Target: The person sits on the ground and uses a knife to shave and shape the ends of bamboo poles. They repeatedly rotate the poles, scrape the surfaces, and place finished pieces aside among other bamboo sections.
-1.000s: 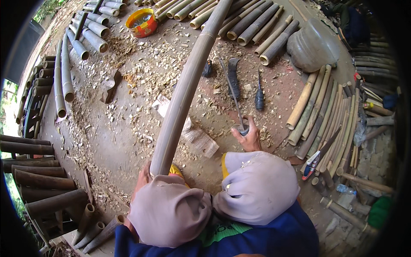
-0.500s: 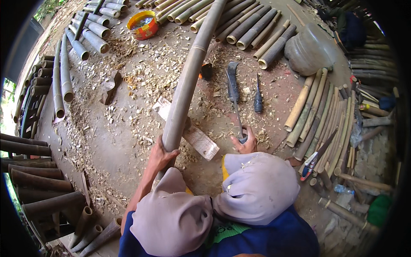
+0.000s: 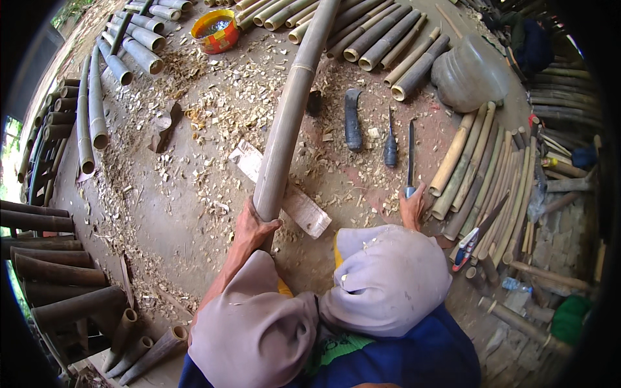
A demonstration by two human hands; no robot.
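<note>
My left hand [image 3: 257, 227] is wrapped round the lower end of a long, thick bamboo pole [image 3: 284, 129], which slants up and away from me. The pole lies across a pale wooden board [image 3: 308, 215] on the ground. Out to the right, low by the ground, my right hand [image 3: 413, 205] is closed round the handle of a knife [image 3: 411, 154] with a long narrow blade pointing away from me. Left of that knife lie a spike-like tool with a black handle [image 3: 390, 150] and a broad hooked blade with a black wrapped handle [image 3: 352, 126].
Cut bamboo lengths [image 3: 388, 48] lie in rows at the back, more [image 3: 475, 168] at the right, and dark ones [image 3: 61, 268] at the left. A handsaw [image 3: 467, 246] leans on the right pile. Shavings [image 3: 213, 116] cover the ground near a red-yellow tub [image 3: 217, 40].
My right hand has moved right with the knife, away from the pole, and the blade now points straight ahead. My left hand stays on the bamboo pole, which has shifted slightly.
</note>
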